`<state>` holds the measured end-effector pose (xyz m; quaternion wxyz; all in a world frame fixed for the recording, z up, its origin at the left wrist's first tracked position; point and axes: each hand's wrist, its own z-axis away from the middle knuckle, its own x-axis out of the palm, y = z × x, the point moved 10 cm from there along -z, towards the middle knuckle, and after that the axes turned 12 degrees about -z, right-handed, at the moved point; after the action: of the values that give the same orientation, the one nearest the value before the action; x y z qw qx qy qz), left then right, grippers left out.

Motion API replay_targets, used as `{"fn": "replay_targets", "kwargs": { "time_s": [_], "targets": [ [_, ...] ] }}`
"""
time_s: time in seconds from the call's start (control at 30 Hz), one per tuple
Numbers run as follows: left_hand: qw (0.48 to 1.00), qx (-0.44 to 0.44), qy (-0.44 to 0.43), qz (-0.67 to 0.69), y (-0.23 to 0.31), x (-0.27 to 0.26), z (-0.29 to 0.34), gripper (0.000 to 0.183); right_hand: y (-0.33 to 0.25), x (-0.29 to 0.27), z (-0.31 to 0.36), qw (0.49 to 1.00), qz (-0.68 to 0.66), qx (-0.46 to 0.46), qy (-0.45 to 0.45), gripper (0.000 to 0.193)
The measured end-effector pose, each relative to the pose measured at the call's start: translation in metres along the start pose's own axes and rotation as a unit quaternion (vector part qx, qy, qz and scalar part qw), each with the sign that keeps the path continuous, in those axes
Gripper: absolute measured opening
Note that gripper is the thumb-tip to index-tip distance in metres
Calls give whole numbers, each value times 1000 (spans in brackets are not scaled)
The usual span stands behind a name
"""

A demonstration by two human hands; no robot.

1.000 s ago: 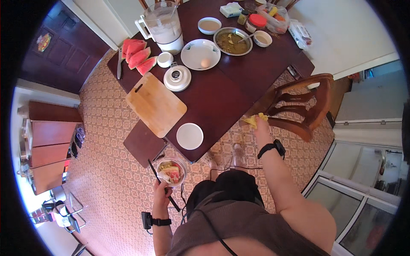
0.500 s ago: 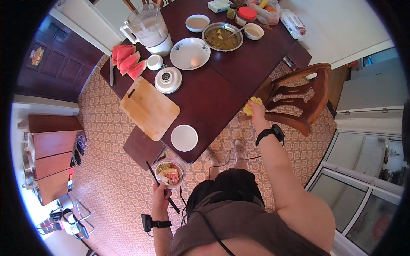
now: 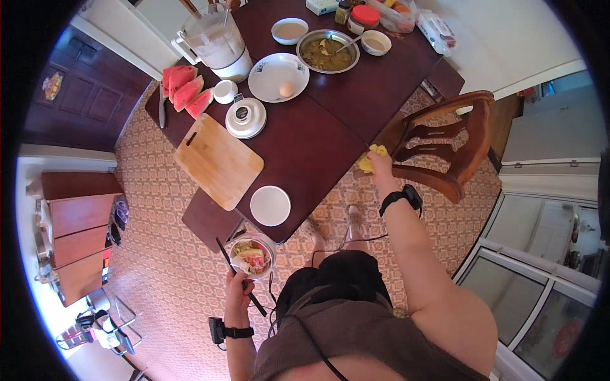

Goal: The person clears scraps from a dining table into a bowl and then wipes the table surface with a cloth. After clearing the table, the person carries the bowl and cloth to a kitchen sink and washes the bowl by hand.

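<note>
My left hand (image 3: pixel 236 291) is closed around a long thin black stick (image 3: pixel 257 305), which slants beside a small bin (image 3: pixel 272 265). Watermelon rind and other scraps (image 3: pixel 253 256) lie inside the bin, and a whitish bit near my fingertips is too small to name. Out to the right, my right hand (image 3: pixel 382 166) grips a crumpled yellow cloth (image 3: pixel 376 152) at the edge of the dark red table (image 3: pixel 318 149), by a wooden chair (image 3: pixel 438 145). Close to the table's near corner are a white bowl (image 3: pixel 271 206) and a wooden cutting board (image 3: pixel 219 162).
Watermelon slices (image 3: pixel 186 89), a knife (image 3: pixel 161 108), a blender jug (image 3: pixel 216 47), a white lid (image 3: pixel 246 119) and a cup (image 3: pixel 225 91) occupy the left side. Farther back are a plate (image 3: pixel 264 79) holding an egg (image 3: pixel 286 89), a metal soup bowl (image 3: pixel 327 52) and a red-lidded jar (image 3: pixel 363 19).
The table and its things have shifted slightly left and up in the picture. Both hands keep their holds, the right one with the cloth at the table edge.
</note>
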<state>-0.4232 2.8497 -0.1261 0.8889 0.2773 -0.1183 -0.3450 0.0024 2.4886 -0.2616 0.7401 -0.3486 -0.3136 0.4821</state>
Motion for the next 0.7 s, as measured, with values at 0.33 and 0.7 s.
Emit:
{"fn": "replay_targets", "kwargs": {
  "time_s": [0.33,0.7],
  "targets": [
    [1000,22,-16,-7,10,15,6,34,-48,23,24,980,57,-183,-58,23],
    [999,22,-30,-23,12,30,5,32,-27,13,24,991,-109,-70,-46,16]
  ]
}}
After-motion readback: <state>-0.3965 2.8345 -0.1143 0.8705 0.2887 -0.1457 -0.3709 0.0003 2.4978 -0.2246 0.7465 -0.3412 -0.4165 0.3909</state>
